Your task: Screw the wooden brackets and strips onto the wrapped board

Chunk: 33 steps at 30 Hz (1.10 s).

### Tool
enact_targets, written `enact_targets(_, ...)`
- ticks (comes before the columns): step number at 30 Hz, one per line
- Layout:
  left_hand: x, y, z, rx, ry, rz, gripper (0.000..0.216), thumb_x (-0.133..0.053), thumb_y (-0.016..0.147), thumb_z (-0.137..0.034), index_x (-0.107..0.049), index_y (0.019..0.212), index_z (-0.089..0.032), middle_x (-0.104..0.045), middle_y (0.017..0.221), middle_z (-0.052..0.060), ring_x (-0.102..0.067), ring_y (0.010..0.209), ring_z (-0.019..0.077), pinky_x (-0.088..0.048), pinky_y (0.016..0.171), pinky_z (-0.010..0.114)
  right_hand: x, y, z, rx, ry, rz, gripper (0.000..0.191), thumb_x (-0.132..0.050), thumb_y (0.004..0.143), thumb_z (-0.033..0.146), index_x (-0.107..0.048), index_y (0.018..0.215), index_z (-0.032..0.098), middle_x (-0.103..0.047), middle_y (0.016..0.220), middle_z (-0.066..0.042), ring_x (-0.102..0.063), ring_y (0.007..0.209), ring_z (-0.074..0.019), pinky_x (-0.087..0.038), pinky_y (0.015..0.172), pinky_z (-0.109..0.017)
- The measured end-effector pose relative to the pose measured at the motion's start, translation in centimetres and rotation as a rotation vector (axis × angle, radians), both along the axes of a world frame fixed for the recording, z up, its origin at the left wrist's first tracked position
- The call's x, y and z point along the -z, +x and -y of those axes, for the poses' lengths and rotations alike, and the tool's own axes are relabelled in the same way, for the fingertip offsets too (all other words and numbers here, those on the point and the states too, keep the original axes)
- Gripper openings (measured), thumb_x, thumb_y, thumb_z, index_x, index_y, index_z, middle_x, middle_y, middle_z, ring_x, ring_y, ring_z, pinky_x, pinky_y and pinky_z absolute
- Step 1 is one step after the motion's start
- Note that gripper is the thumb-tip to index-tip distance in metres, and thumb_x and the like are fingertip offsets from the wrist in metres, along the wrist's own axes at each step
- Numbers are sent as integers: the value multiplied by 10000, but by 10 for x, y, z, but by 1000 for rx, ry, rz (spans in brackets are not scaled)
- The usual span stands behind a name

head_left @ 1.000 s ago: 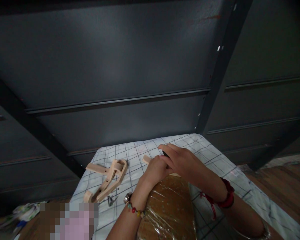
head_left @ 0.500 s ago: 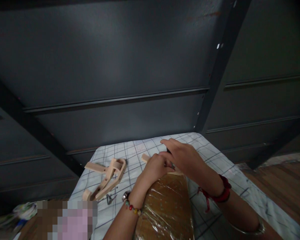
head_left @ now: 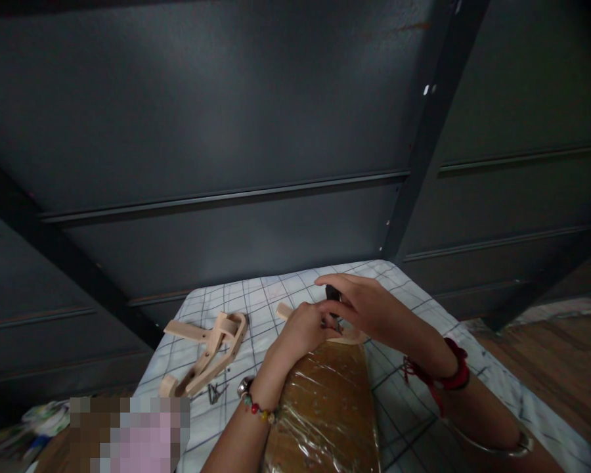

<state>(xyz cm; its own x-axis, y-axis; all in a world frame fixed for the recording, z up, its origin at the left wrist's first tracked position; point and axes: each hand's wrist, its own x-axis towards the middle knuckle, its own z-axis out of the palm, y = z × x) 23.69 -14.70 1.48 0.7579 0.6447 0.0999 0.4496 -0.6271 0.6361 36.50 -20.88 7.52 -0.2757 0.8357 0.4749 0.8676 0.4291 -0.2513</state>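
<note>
My right hand (head_left: 357,299) pinches the black handle of what looks like a screwdriver (head_left: 331,293), held upright over a pale wooden piece (head_left: 350,337). Close against it, my left hand (head_left: 305,328) has its fingers curled on the same wooden piece, near the tool's tip. The exact contact point is hidden behind the fingers. Beneath both hands lies a brown block wrapped in clear plastic (head_left: 325,401). Another end of pale wood (head_left: 284,310) sticks out beyond my left hand.
Bent wooden parts with holes (head_left: 211,351) lie left on the checked cloth (head_left: 261,299). Several small dark screws (head_left: 215,393) sit beside them. A dark metal panel (head_left: 226,118) rises behind the table. A pixelated patch (head_left: 142,437) covers the lower left.
My right hand has turned and its wrist has shifted slightly right, showing more of the black handle. My left hand stays nearly where it was.
</note>
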Motion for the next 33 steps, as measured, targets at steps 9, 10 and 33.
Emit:
enact_targets(9,4,-1,-6,50,12,88,76,-619,680,-153,-631,755,-155,-655,718,16,-587,667,138,-436,614,228,0,-3,-4,48,-33,-2,113,-489,808,286,-502,789,176,-566,746,-22,-530,682,-158,-392,599,-271)
enact_targets(10,4,-1,-6,55,15,73,69,-605,693,-153,-632,756,-160,-659,732,15,-590,678,139,-439,631,233,-1,-2,-2,1,-57,-17,97,-470,818,264,-498,849,176,-577,804,-27,-539,721,-152,-402,626,-262)
enact_targets(33,-1,-6,-7,100,-36,30,130,-580,683,-130,-624,797,-175,-644,722,12,-580,668,132,-422,607,217,-4,3,2,-7,-30,17,101,-482,807,198,-502,709,181,-553,704,9,-502,626,-106,-344,565,-218)
